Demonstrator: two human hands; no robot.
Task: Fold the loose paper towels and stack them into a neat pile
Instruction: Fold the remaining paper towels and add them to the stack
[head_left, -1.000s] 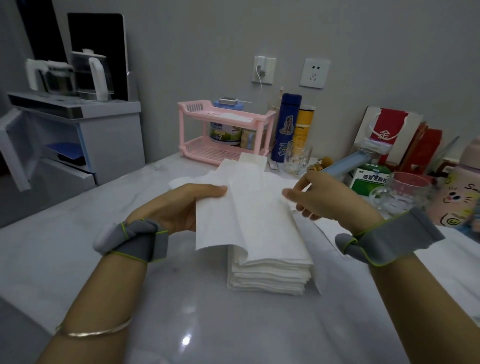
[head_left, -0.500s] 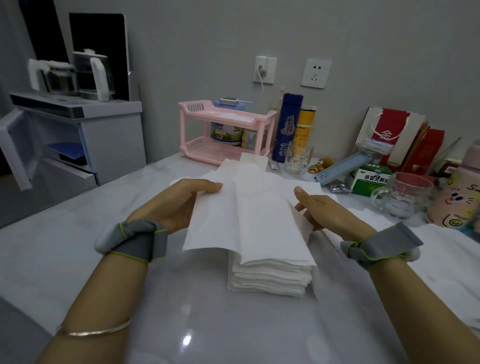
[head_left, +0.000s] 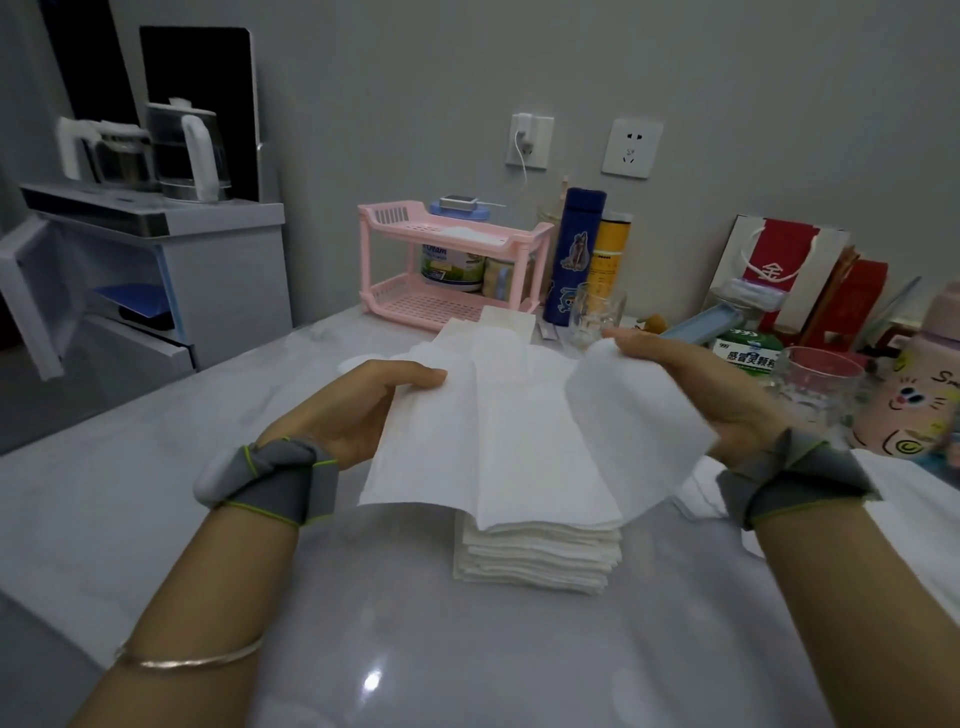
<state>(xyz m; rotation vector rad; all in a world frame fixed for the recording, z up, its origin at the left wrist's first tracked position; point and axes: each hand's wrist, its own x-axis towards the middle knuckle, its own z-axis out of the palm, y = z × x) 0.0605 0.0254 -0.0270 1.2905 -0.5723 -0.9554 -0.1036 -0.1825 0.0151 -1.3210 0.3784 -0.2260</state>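
Note:
A white paper towel (head_left: 524, 441) is spread above a stack of folded towels (head_left: 540, 556) on the marble table. My left hand (head_left: 353, 410) holds the towel's left flap, thumb on top. My right hand (head_left: 691, 384) grips the right flap (head_left: 634, 431) and has it lifted and curled inward over the middle. More loose towels (head_left: 498, 343) lie flat behind the stack, and another white sheet (head_left: 904, 499) lies at the right under my forearm.
A pink two-tier rack (head_left: 441, 270), a blue flask (head_left: 576, 260), a yellow tube, a small glass (head_left: 595, 312), a glass mug (head_left: 821, 384), a medicine box, gift bags and a pink bottle (head_left: 919, 395) crowd the back right. A cabinet with kettles (head_left: 156, 249) stands left.
My right hand dropped to the towel's right edge, took hold of the flap and raised it up and inward. My left hand kept its hold on the left flap.

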